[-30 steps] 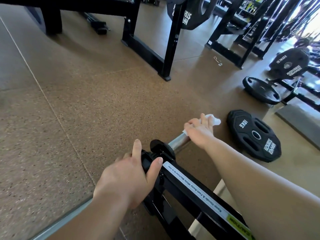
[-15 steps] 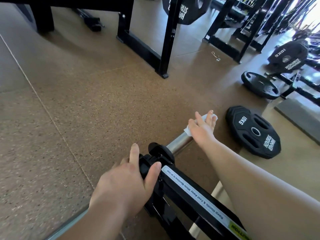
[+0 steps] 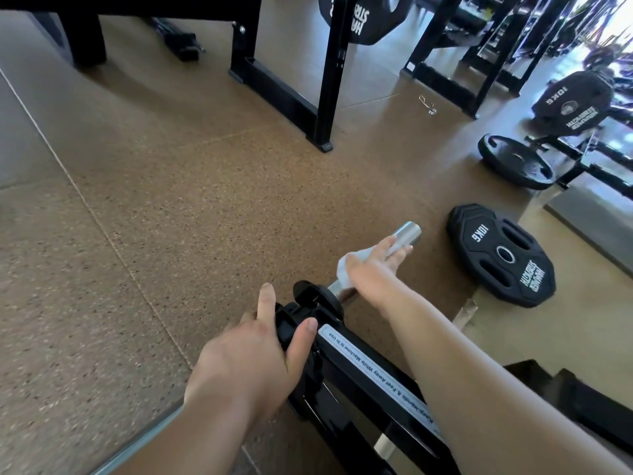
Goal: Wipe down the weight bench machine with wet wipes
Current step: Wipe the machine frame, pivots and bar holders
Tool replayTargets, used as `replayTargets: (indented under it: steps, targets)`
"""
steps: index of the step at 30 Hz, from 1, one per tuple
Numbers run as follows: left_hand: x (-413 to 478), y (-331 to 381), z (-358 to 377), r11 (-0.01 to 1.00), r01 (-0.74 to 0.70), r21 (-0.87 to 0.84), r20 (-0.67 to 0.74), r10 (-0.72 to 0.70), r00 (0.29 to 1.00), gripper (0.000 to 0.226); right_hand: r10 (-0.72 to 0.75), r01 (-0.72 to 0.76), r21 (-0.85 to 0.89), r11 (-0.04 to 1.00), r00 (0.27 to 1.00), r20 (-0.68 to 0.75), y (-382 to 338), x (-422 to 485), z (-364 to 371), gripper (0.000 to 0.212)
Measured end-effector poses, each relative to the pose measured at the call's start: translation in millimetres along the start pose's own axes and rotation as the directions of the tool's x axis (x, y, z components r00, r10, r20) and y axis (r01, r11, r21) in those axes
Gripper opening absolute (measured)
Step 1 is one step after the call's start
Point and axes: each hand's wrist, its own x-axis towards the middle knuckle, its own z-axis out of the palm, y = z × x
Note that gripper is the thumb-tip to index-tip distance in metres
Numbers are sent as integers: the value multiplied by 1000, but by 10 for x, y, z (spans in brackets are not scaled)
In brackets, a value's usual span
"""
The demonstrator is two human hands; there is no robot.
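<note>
A black machine arm (image 3: 363, 365) with a white warning label runs from the lower right up to the middle. A chrome weight peg (image 3: 406, 234) sticks out of its end over the floor. My left hand (image 3: 253, 365) grips the black end of the arm just behind the peg's collar. My right hand (image 3: 373, 272) is wrapped over the middle of the peg, pressing a white wet wipe (image 3: 346, 269) against the metal. The wipe shows at the left of my palm. The peg's bare tip pokes out past my fingers.
A black 10 kg plate (image 3: 500, 255) lies flat on the brown rubber floor right of the peg. Another plate (image 3: 517, 162) lies farther back beside a rack base. Black rack uprights (image 3: 329, 80) stand ahead. A small metal clip (image 3: 428, 106) lies on the floor.
My right hand has slid with the wipe back along the peg toward the collar, uncovering the chrome tip. My left hand has kept its hold on the arm.
</note>
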Motion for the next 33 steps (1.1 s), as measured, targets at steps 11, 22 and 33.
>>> replayTargets:
  steps: [11,22,33]
  targets:
    - [6,-5,-18,1000,-16,-1,24,16,1000,89,22,-21,29,999,998,-52,-39,63,-51,85]
    - [6,6,-34,1000,-2,5,42,1,999,90,-159,119,-348,930,983,-89,34,528,-381,60]
    - [-1,-2,-33,1000,12,9,9,-13,1000,88,-501,577,-493,651,815,293,270,-111,-123,45]
